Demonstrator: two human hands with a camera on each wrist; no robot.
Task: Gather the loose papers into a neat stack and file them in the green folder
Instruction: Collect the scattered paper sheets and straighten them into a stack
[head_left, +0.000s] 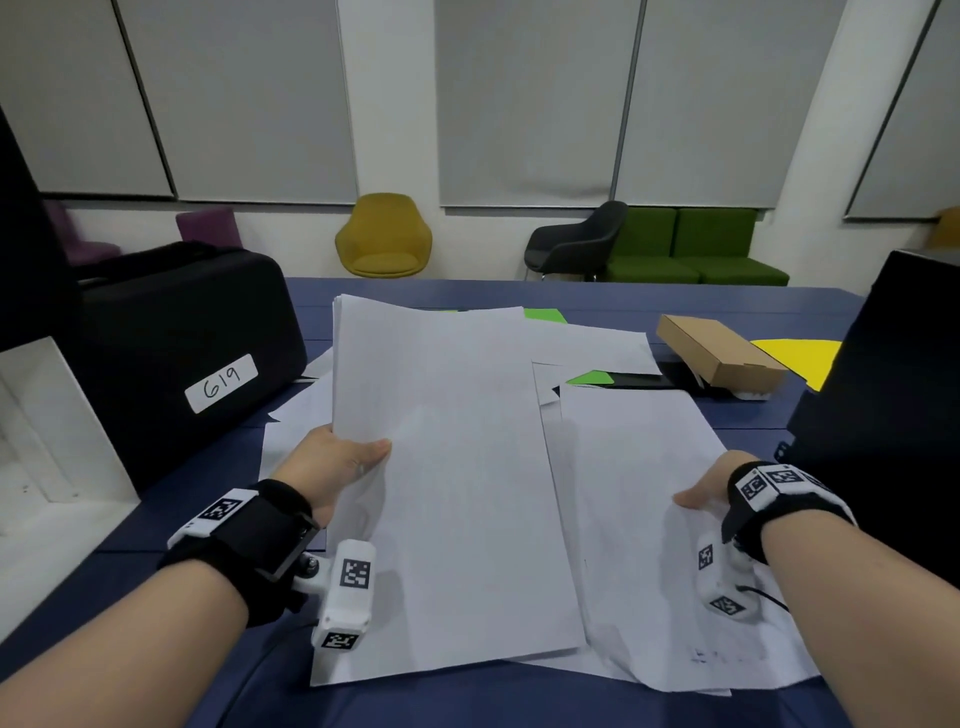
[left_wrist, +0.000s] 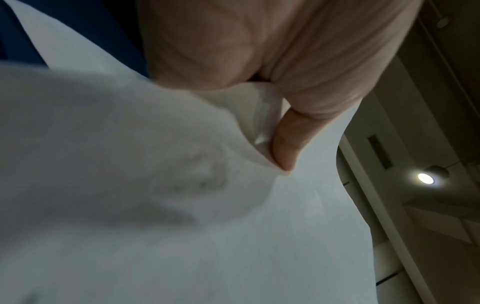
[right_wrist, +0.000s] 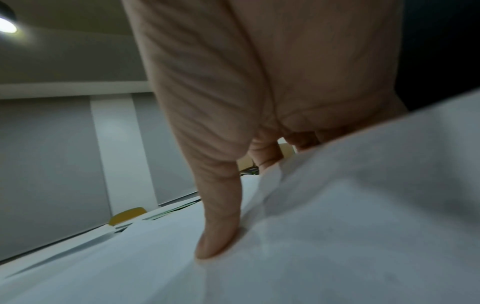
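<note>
left hand (head_left: 332, 462) pinches paper stack (head_left: 447, 467) (lifted) | right hand (head_left: 711, 486) pinches loose sheet (head_left: 649, 519)

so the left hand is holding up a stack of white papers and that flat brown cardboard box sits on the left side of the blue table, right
Not quite. The left hand does grip the stack of white papers, but the flat brown cardboard box sits on the right side of the blue table, as the head view shows. On the left is a black case labelled 619.
</note>
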